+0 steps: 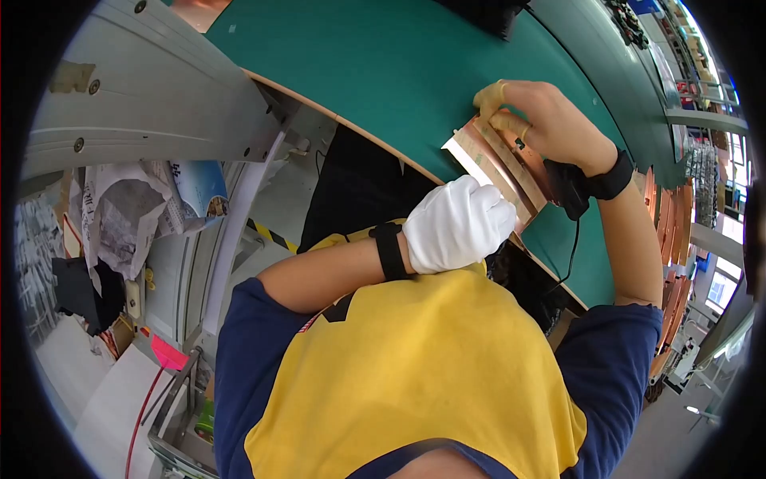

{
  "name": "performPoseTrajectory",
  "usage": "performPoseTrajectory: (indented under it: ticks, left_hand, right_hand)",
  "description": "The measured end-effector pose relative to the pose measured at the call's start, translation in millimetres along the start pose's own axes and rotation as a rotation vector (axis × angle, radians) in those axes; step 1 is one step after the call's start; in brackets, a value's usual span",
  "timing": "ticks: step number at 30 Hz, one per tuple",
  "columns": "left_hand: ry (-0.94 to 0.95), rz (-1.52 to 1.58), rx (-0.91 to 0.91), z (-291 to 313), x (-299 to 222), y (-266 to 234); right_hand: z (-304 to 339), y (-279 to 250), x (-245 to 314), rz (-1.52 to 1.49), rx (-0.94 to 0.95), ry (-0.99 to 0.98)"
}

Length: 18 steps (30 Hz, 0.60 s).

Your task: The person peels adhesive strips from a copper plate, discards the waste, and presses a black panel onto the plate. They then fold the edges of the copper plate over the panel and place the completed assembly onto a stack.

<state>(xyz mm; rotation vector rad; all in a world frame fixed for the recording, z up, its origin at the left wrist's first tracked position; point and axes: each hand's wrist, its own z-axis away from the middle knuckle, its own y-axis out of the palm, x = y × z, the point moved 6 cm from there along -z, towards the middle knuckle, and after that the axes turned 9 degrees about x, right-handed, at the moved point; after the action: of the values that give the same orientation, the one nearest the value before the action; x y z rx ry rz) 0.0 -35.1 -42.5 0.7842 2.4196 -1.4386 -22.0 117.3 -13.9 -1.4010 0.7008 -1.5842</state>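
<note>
A copper-coloured metal plate (523,164) lies at the near edge of the green table, with a paler, tan strip along it and a bright, silvery-looking side facing left. My left hand (461,225), in a white glove, is closed in a fist against its near left side; its fingertips are hidden. Bent over the far end is my right hand (554,124), bare except for yellowish finger cots. Its thumb and forefinger close on the plate's far end, near the tan strip. Black bands circle both wrists.
A black device with a cord (568,188) is beside my right wrist. The green table (359,68) stretches ahead, with a black object (487,14) at its far side. Stacked copper pieces (674,223) stand at right. A grey metal frame (152,88) and a crumpled bag (124,211) are at left.
</note>
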Motion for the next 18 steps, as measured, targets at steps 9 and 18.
performPoseTrajectory:
  ticks: [9, 18]
  left_hand:
    - [0.059, -0.012, -0.054, 0, 0, 4]
    - [0.043, -0.048, -0.071, -1, -1, 1]
  right_hand:
    - [-2, 15, 18, 0.402, -0.042, -0.235]
    - [-15, 19, 30, 0.595, -0.042, -0.259]
